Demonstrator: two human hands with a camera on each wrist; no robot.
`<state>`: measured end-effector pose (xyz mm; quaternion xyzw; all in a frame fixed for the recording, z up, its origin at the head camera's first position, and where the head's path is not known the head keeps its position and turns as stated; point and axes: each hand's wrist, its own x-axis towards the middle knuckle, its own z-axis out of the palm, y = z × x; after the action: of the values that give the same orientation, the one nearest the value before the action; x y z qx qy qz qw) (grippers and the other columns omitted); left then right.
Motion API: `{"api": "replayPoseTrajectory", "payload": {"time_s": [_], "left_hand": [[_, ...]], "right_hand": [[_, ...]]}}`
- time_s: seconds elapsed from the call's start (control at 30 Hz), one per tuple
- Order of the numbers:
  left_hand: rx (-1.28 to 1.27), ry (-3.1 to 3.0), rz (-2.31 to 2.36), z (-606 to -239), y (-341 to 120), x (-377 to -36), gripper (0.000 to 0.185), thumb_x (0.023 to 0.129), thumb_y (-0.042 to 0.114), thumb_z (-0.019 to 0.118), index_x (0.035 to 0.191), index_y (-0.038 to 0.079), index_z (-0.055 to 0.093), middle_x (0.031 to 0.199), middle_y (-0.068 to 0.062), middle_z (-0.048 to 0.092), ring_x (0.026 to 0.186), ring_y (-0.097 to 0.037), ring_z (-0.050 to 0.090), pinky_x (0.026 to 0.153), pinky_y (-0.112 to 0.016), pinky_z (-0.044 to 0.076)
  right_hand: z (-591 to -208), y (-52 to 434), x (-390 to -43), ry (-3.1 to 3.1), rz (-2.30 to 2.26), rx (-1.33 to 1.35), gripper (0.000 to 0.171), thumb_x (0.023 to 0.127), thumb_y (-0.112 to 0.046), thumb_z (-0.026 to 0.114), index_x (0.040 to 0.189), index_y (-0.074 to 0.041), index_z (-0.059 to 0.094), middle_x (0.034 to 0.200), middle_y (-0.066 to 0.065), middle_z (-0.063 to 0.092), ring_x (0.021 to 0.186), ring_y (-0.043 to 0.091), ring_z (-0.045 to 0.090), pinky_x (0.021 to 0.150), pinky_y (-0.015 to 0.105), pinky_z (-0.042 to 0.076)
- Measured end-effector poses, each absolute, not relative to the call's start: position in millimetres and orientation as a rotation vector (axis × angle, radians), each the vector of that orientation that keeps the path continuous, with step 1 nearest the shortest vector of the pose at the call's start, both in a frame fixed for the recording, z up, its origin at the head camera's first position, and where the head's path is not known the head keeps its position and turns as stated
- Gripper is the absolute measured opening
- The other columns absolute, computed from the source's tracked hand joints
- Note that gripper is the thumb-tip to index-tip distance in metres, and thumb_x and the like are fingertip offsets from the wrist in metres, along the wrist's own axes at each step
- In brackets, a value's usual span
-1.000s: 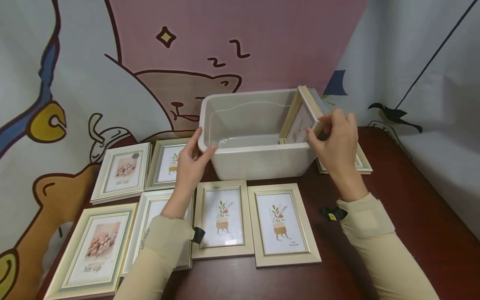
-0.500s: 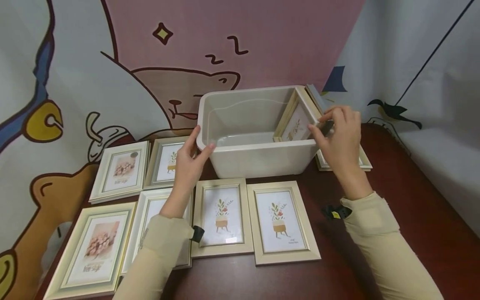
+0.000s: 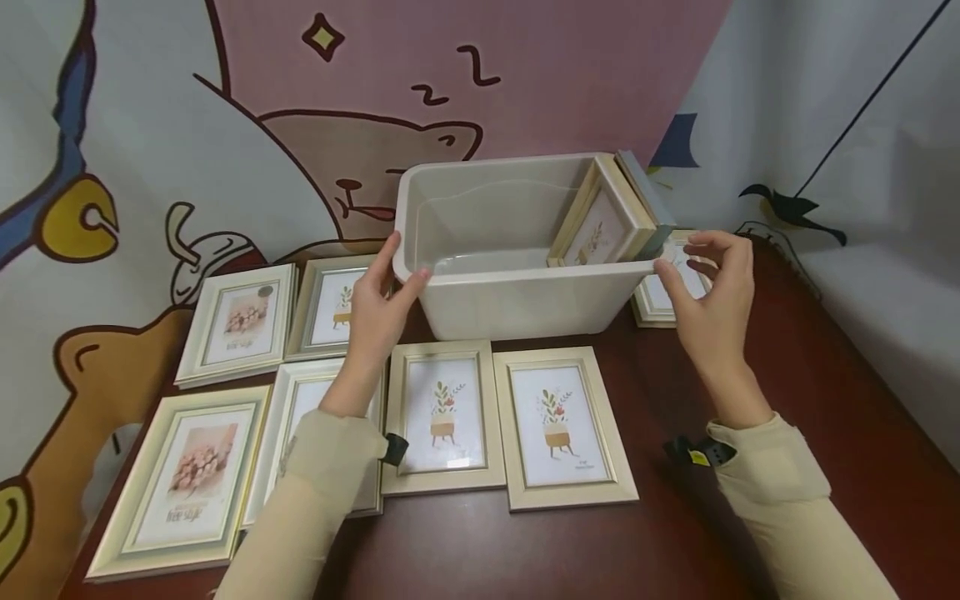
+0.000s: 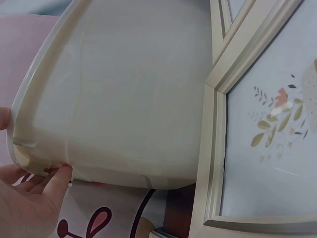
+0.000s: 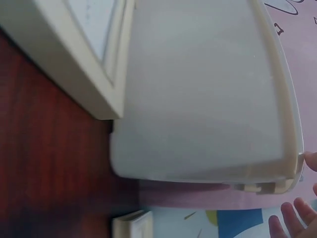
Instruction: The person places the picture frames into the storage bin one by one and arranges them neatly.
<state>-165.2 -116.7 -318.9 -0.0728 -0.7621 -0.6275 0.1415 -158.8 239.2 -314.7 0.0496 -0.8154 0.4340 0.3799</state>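
White rectangular plastic bin (image 3: 517,300) on dark red-brown wooden table (image 3: 750,500). Inside, at the end next to the right hand: cream-framed plant print (image 3: 600,229) standing on edge, tilted, leaning on the end wall, with a second frame (image 3: 643,200) behind it, only its edge showing. Rest of the bin floor is bare.

Left hand (image 3: 378,312) grips the bin's near corner, thumb over the rim, fingers (image 4: 47,191) curled round the outside. Right hand (image 3: 712,296) is at the opposite near corner, loosely spread, thumb touching the rim, holding nothing.

Around: two cream-framed plant prints (image 3: 444,417) (image 3: 558,425) lie flat between the forearms, just in front of the bin. Under and outboard of the left forearm: four more flat frames, two plant (image 3: 336,304) (image 3: 303,433), two flower photos (image 3: 240,321) (image 3: 191,479). Another flat frame (image 3: 663,292) just beyond the right hand's fingers, partly hidden by bin and hand. Cartoon-printed backdrop (image 3: 225,125) behind everything.
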Motion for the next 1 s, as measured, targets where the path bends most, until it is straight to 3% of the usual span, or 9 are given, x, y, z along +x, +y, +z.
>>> {"api": "replayPoseTrajectory", "payload": {"time_s": [0.17, 0.33, 0.47, 0.67, 0.87, 1.0], "left_hand": [[-0.185, -2.206, -1.849, -309.6, -115.6, -163.1, 0.063, 0.091, 0.020, 0.063, 0.146, 0.010, 0.034, 0.151, -0.001, 0.033, 0.136, -0.014, 0.035, 0.112, -0.027, 0.029], [-0.169, -2.217, -1.871, -292.4, -111.0, -151.1, 0.062, 0.092, 0.010, 0.060, 0.145, 0.001, 0.031, 0.151, -0.010, 0.031, 0.137, -0.021, 0.035, 0.112, -0.031, 0.029], [-0.179, -2.226, -1.856, -288.4, -108.4, -147.4, 0.061, 0.092, 0.008, 0.059, 0.145, -0.002, 0.030, 0.151, -0.012, 0.030, 0.136, -0.022, 0.035, 0.112, -0.030, 0.030], [-0.189, -2.205, -1.869, -297.9, -112.1, -155.0, 0.062, 0.091, 0.010, 0.060, 0.145, 0.000, 0.031, 0.151, -0.011, 0.031, 0.137, -0.021, 0.034, 0.112, -0.030, 0.029], [-0.197, -2.184, -1.852, -315.2, -116.9, -165.9, 0.063, 0.090, 0.019, 0.063, 0.146, 0.009, 0.034, 0.150, -0.002, 0.034, 0.135, -0.015, 0.037, 0.111, -0.027, 0.031], [-0.205, -2.174, -1.855, -317.8, -115.7, -165.6, 0.063, 0.091, 0.021, 0.063, 0.146, 0.011, 0.035, 0.150, -0.001, 0.035, 0.135, -0.015, 0.038, 0.110, -0.029, 0.032]], "right_hand": [[-326.1, 245.5, -152.5, -2.137, 1.191, 0.037, 0.026, 0.085, -0.011, 0.068, 0.103, 0.006, 0.056, 0.093, -0.020, 0.053, 0.085, -0.001, 0.056, 0.075, 0.010, 0.046], [-341.6, 249.9, -149.0, -2.321, 1.317, 0.047, 0.015, 0.090, -0.018, 0.063, 0.087, -0.003, 0.060, 0.082, -0.017, 0.058, 0.075, -0.005, 0.056, 0.063, 0.008, 0.046], [-354.8, 252.0, -149.9, -2.540, 1.354, 0.100, 0.023, 0.093, -0.024, 0.059, 0.097, -0.001, 0.060, 0.088, -0.008, 0.061, 0.075, -0.003, 0.059, 0.063, 0.010, 0.049], [-369.5, 250.1, -156.8, -2.801, 1.471, 0.197, 0.038, 0.095, -0.029, 0.055, 0.114, 0.004, 0.057, 0.108, 0.019, 0.061, 0.083, 0.002, 0.060, 0.070, 0.021, 0.055], [-377.3, 248.0, -158.6, -2.927, 1.629, 0.237, 0.048, 0.096, -0.030, 0.053, 0.126, 0.007, 0.049, 0.120, 0.025, 0.055, 0.102, 0.027, 0.060, 0.079, 0.032, 0.056], [-381.3, 246.9, -156.4, -2.986, 1.682, 0.245, 0.052, 0.096, -0.031, 0.054, 0.129, 0.008, 0.046, 0.123, 0.028, 0.053, 0.106, 0.037, 0.058, 0.079, 0.036, 0.057]]}}
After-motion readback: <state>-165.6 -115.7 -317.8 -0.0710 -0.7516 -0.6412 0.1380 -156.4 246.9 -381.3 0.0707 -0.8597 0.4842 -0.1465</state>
